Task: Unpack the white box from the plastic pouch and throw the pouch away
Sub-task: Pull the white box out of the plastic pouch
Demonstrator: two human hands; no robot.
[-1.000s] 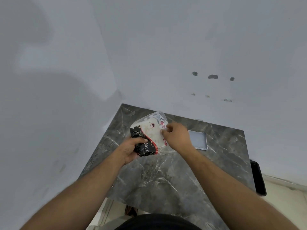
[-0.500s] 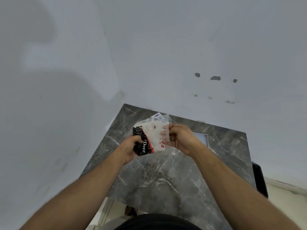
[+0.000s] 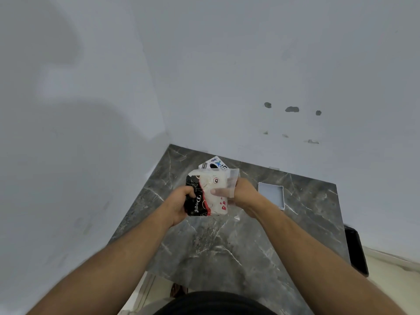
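Observation:
A white box (image 3: 212, 198) with a black "Dove" side and red marks sits partly inside a clear plastic pouch (image 3: 233, 178), held above the grey marble table (image 3: 227, 246). My left hand (image 3: 179, 203) grips the box's black left end. My right hand (image 3: 241, 194) pinches the pouch's right side, its fingers showing through the film across the box front. The pouch's open top edge stands above the box.
A printed white card or packet (image 3: 213, 163) lies on the table just behind the box. A shallow pale blue-grey tray (image 3: 271, 194) rests to the right. A black object (image 3: 355, 251) is past the table's right edge. Walls close in at left and back.
Both hands have lifted the pouch and box slightly and turned them more upright. The right hand has shifted from the top to the pouch's right side, pulling the film away.

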